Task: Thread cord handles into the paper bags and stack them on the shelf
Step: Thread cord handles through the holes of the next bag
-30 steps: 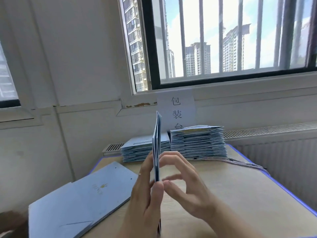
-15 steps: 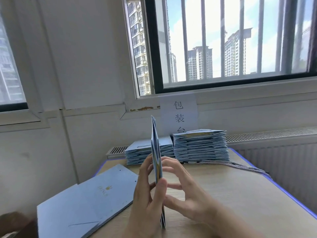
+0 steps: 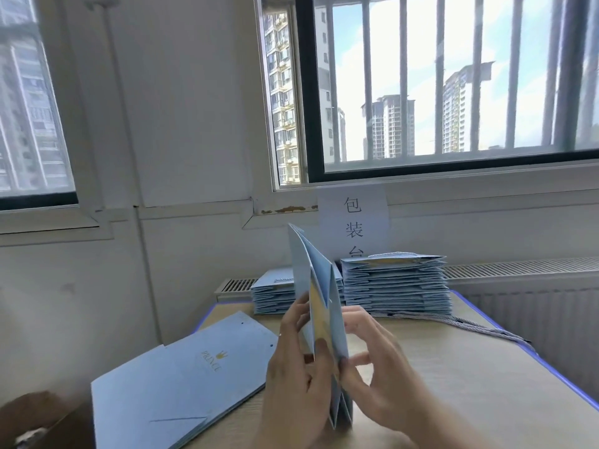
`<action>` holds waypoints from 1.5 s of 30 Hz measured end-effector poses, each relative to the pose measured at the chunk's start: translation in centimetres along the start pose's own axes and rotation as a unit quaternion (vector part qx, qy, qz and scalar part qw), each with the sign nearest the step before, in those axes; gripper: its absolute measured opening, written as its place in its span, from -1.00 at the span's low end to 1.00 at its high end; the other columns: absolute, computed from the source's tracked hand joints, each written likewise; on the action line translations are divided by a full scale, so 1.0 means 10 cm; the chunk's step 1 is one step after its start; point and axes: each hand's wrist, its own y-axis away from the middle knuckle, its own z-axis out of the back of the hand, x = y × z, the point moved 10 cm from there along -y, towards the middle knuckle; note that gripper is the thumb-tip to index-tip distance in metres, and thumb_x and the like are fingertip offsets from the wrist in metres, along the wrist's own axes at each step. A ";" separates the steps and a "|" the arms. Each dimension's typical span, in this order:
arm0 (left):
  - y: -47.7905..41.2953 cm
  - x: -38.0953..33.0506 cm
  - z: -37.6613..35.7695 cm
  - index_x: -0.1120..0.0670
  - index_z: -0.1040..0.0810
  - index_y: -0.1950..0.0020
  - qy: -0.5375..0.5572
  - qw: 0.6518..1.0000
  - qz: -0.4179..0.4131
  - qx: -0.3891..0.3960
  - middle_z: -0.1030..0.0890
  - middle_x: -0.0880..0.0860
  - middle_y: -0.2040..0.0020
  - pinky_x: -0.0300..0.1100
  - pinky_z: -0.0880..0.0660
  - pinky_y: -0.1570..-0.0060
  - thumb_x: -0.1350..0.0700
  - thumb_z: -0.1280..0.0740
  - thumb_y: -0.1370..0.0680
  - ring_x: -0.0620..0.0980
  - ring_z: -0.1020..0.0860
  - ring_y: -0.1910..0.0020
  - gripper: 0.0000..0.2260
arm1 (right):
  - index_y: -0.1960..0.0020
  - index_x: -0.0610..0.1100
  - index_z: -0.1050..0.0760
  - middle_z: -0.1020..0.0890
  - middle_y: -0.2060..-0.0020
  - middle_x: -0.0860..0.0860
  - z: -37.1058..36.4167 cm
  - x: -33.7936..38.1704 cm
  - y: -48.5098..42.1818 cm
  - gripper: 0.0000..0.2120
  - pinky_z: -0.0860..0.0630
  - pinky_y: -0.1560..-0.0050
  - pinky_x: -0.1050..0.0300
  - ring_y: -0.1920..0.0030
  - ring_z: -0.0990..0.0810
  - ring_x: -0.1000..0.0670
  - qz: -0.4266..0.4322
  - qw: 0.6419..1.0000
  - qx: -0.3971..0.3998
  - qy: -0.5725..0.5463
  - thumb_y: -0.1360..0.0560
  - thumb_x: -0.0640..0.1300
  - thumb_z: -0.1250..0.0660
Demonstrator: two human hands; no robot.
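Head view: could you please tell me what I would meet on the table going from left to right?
Flat bags → upright bag → tall stack → cords. The short stack overlaps the upright bag, so I left it out.

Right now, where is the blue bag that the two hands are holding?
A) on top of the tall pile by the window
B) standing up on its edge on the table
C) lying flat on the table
B: the paper bag stands upright with its bottom edge on the table, gripped by the left hand and the right hand.
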 end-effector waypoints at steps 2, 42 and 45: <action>0.01 -0.01 0.04 -0.37 -0.21 -0.36 -0.024 0.999 0.001 -0.024 -0.52 -0.34 -0.17 -0.45 -0.46 0.21 0.06 -0.22 -0.63 -0.28 -0.61 0.07 -0.57 | -0.05 -0.18 -0.47 -0.53 -0.01 0.09 -0.03 0.02 0.01 -0.83 -0.50 0.35 0.36 0.01 -0.57 0.04 0.024 0.999 -0.005 0.047 -0.46 -0.27 -0.28; 0.05 0.00 0.32 0.01 -0.62 -0.18 -0.106 0.980 -0.013 -0.168 -0.63 0.17 -0.10 -0.46 -0.35 0.15 0.12 -0.11 -0.50 -0.23 -0.46 0.13 -0.62 | 0.40 -0.08 -0.25 -0.26 0.53 0.12 0.00 -0.23 0.00 -0.57 -0.24 0.44 0.04 0.50 -0.24 0.08 -0.069 0.988 0.065 0.126 -0.60 0.00 -0.23; 0.07 -0.05 0.34 0.08 -0.60 -0.20 -0.087 0.980 -0.016 -0.180 -0.61 0.11 -0.03 -0.52 -0.34 0.16 0.16 -0.11 -0.52 -0.34 -0.48 0.10 -0.64 | 0.37 -0.10 -0.32 -0.37 0.54 0.06 0.30 -0.43 -0.12 -0.60 -0.31 0.43 0.04 0.50 -0.32 0.03 -0.102 0.978 0.000 0.183 -0.57 0.07 -0.20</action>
